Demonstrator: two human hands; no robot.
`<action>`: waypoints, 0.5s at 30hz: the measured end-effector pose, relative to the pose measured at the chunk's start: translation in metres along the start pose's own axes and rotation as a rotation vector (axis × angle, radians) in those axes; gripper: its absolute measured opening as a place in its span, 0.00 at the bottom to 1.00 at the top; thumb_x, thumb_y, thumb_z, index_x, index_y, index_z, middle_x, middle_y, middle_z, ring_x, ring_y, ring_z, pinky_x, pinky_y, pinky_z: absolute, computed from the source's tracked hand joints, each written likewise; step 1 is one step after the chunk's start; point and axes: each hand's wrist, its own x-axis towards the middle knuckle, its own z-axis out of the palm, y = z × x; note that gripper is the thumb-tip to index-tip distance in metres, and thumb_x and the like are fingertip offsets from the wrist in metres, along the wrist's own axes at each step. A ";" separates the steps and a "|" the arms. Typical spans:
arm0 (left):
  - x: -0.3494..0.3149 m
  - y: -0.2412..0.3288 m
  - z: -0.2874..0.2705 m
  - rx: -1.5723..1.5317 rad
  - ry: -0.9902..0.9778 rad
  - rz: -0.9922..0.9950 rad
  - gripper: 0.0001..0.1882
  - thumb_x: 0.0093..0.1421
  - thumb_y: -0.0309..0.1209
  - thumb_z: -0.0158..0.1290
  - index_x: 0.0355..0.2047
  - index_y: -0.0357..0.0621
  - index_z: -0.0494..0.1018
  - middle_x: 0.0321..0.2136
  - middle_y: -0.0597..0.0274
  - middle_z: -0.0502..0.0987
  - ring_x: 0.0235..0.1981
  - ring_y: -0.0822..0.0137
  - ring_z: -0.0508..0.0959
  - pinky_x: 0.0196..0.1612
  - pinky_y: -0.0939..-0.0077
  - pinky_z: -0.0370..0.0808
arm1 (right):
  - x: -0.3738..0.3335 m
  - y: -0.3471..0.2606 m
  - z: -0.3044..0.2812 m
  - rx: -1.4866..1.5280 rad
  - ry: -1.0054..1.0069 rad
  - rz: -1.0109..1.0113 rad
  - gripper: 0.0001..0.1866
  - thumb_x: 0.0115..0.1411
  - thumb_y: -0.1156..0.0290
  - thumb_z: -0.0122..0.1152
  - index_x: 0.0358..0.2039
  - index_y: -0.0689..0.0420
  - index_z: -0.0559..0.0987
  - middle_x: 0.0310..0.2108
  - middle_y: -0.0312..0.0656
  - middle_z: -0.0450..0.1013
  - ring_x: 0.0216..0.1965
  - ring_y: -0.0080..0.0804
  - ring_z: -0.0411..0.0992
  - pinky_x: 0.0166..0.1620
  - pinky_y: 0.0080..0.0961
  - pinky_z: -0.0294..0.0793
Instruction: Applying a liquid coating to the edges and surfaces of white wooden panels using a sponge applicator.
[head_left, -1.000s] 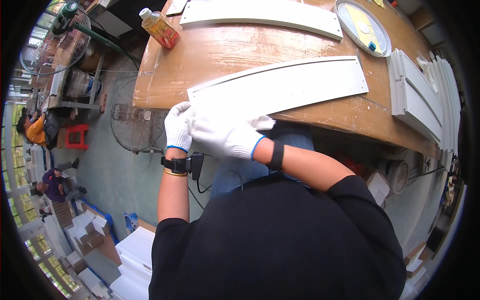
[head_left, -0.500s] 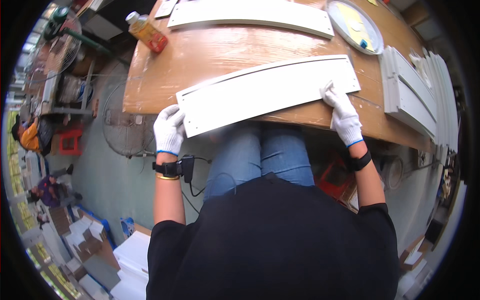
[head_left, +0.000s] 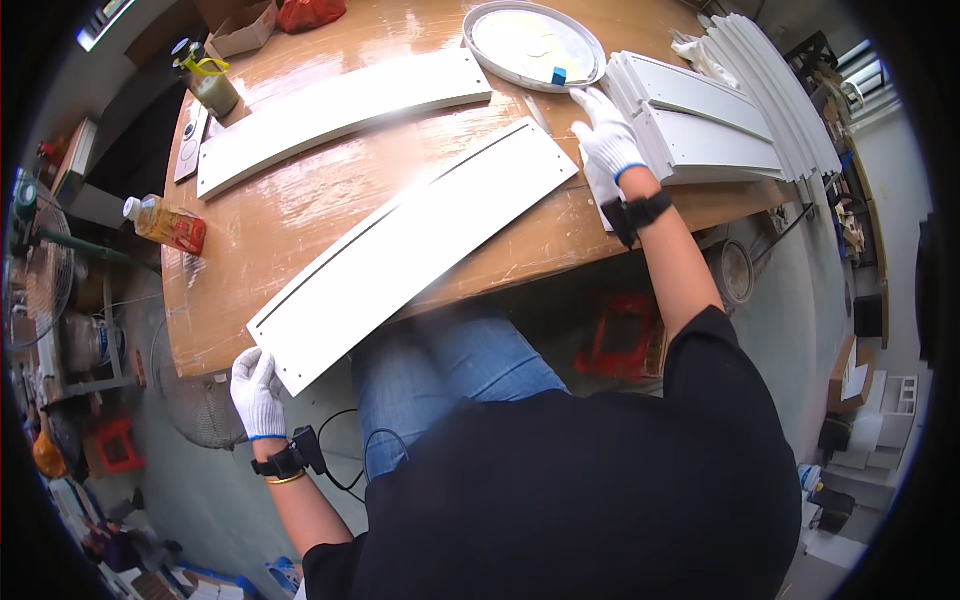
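A long white panel with a dark groove along its far edge lies slantwise across the table. Its near left end juts over the table edge. There my left hand, in a white knit glove, pinches the corner. My right hand, gloved alike, is off the panel, fingers stretched toward the rim of a round, shallow white tray. Inside the tray are a yellowish patch and a small blue block. Beyond the held panel, a second white panel lies on the table.
Several white panels are stacked at the right of the brown table. On its left stand a drink bottle with red-orange contents and a darker bottle. A red stool is beneath the table; a fan stands far left.
My right hand has left the panel and moved up to the tray. The panel's left end has swung toward me, with my left hand still on it. The view has turned right.
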 end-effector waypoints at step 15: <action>-0.004 -0.022 -0.009 0.244 0.089 0.086 0.07 0.63 0.31 0.59 0.34 0.42 0.73 0.26 0.69 0.74 0.22 0.81 0.70 0.24 0.87 0.65 | 0.088 0.012 0.040 -0.018 -0.140 0.161 0.21 0.54 0.77 0.54 0.50 0.54 0.79 0.52 0.54 0.72 0.55 0.47 0.70 0.58 0.36 0.69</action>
